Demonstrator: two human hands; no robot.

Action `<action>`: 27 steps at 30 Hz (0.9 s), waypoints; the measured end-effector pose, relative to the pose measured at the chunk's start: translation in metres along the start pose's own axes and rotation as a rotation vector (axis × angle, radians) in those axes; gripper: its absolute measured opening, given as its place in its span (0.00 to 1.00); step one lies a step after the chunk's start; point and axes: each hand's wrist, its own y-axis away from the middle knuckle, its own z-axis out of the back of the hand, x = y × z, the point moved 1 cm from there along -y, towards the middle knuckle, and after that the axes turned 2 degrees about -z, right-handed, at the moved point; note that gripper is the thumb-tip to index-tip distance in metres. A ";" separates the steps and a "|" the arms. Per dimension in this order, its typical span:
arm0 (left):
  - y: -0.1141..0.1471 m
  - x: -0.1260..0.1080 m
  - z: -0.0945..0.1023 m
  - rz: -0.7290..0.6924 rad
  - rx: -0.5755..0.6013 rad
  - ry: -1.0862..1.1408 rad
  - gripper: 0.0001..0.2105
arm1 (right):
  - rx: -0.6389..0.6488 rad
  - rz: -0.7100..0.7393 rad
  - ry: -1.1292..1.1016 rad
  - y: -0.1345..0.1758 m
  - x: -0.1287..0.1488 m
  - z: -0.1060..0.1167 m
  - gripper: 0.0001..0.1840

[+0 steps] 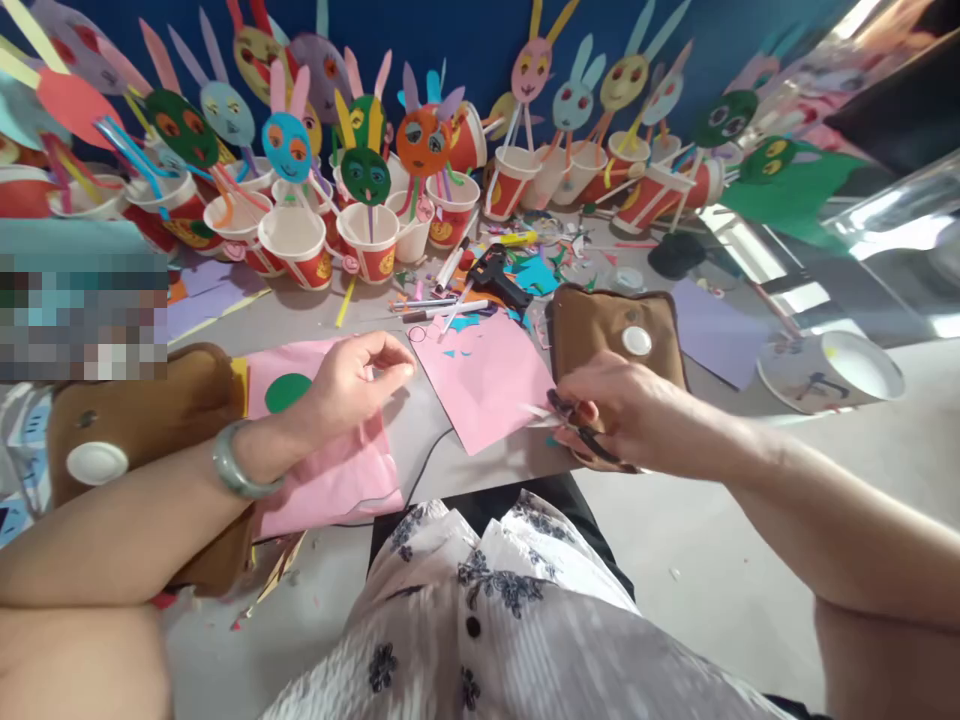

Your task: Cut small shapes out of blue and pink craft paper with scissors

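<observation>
My right hand (622,405) grips black-handled scissors (574,420), and their pale blades point left over the lower right edge of a pink sheet of paper (487,385). My left hand (356,380) is curled, with thumb and finger closed near each other just left of that sheet. Anything tiny between those fingertips is too small to make out. Under my left wrist lies a larger pink sheet (330,470), with a green paper circle (289,392) on it. Small blue scraps (457,352) rest on the pink sheet.
Red-and-white paper cups (296,245) holding rabbit-faced paper puppets line the back. Before them lie a black glue gun (495,278), markers (446,310) and paper scraps. Brown cushions (600,320) sit on both sides. A white tub (829,370) and purple paper (712,330) are at right.
</observation>
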 end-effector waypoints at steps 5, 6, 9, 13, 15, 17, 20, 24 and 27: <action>0.000 -0.002 0.001 0.015 -0.123 0.106 0.03 | -0.181 -0.214 -0.039 0.039 -0.016 -0.046 0.12; -0.001 -0.001 0.001 0.008 -0.154 0.129 0.03 | -0.221 -0.265 -0.018 0.042 -0.018 -0.052 0.12; -0.004 0.002 0.003 -0.020 -0.240 0.203 0.02 | -0.242 -0.316 0.050 0.042 -0.021 -0.061 0.13; -0.008 0.006 0.005 -0.045 -0.301 0.283 0.03 | -0.187 -0.313 0.100 0.034 -0.020 -0.060 0.14; -0.010 0.006 0.006 -0.040 -0.304 0.301 0.04 | -0.171 -0.324 0.086 0.031 -0.020 -0.058 0.12; -0.010 0.006 0.006 -0.032 -0.302 0.312 0.04 | -0.165 -0.340 0.060 0.030 -0.021 -0.058 0.11; -0.009 0.006 0.007 -0.046 -0.304 0.324 0.03 | -0.161 -0.380 -0.016 0.028 -0.025 -0.061 0.11; -0.010 0.009 0.006 -0.046 -0.269 0.295 0.03 | -0.218 -0.406 -0.372 0.015 -0.020 -0.057 0.11; -0.010 0.010 0.005 -0.030 -0.197 0.230 0.04 | -0.259 -0.335 -0.558 -0.017 -0.003 -0.048 0.14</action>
